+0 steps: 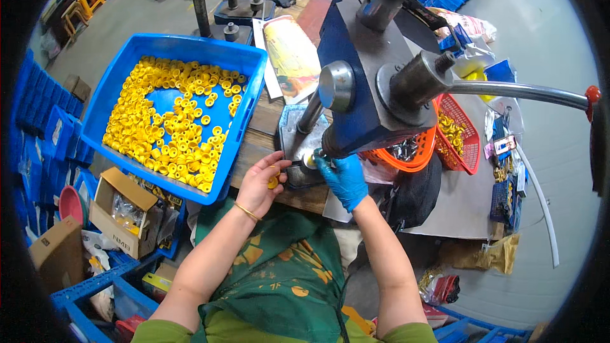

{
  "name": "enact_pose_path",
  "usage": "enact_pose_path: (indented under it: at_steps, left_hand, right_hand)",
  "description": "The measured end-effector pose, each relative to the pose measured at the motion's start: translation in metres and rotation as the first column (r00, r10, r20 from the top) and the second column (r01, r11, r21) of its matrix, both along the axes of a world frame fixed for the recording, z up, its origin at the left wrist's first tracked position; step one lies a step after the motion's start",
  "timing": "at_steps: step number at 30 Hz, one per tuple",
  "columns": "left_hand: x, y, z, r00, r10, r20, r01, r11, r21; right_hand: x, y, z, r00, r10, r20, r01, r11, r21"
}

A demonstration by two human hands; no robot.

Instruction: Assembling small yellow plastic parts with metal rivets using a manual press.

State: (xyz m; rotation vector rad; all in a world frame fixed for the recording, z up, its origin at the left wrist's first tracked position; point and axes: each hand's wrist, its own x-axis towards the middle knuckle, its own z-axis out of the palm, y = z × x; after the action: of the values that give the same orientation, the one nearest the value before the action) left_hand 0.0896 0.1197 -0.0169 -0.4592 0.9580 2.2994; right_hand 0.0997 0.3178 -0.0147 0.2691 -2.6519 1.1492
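Observation:
A blue bench press (375, 57) with a steel lever (521, 89) stands in front of me. Its dark ram (337, 143) hangs over a metal base (295, 130). My left hand (260, 184), bare, is curled beside the base with a small yellow cap (273, 182) in its fingers. In a blue glove, my right hand (345, 180) reaches under the ram with fingertips pressed together. A small pale yellow part (310, 160) shows at those fingertips; whether they grip it is partly hidden.
On the left, a blue tray (254, 67) holds many yellow caps. An orange basket (406, 162) and a red basket (473, 146) with yellow pieces sit right of the press. A second press (232, 9) stands behind. An open cardboard box (121, 209) lies lower left.

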Motion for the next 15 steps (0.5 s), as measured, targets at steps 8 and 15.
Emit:
enact_pose_path:
  at_steps: [8,15]
  left_hand:
    - [0.0,0.007,0.003,0.999,-0.012,-0.03,0.012,1.0,-0.003]
    - [0.001,0.015,0.004,0.989,-0.12,-0.082,0.115,0.992,-0.059]
  right_hand:
    - [0.005,0.046,0.062,0.913,-0.306,0.269,0.356,0.92,-0.165]
    - [0.068,0.217,0.261,0.981,-0.188,-0.05,0.032,0.414,-0.91]
